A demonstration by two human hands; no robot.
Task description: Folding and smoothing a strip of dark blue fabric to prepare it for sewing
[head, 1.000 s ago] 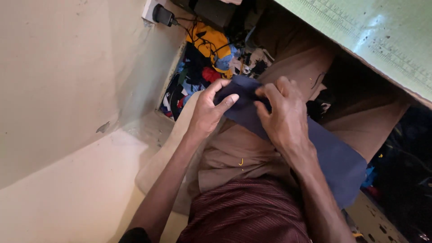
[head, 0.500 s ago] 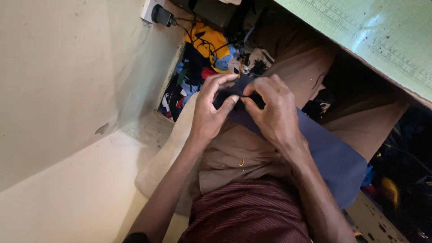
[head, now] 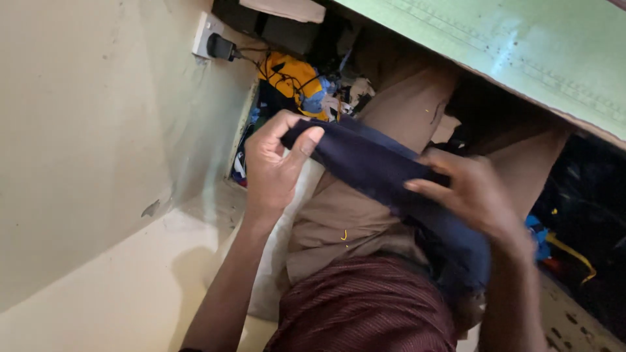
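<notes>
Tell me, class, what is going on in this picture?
A seated person holds a strip of navy cloth over their lap. The left hand pinches one end between thumb and fingers, raised above the knee. The right hand grips the cloth further along, and the rest hangs down by the right hip. The person wears tan trousers and sits beside a pale wall, with a green table above the knees.

You hold a dark navy, plain strip of cloth [head: 378, 166] over tan, unpatterned trousers [head: 345, 221]. Below the trousers your maroon shirt [head: 365, 309] carries fine dark stripes. Above them lies a pale green worktop [head: 521, 52]; left of them, a cream wall [head: 98, 130] with a white socket [head: 203, 34].
</notes>
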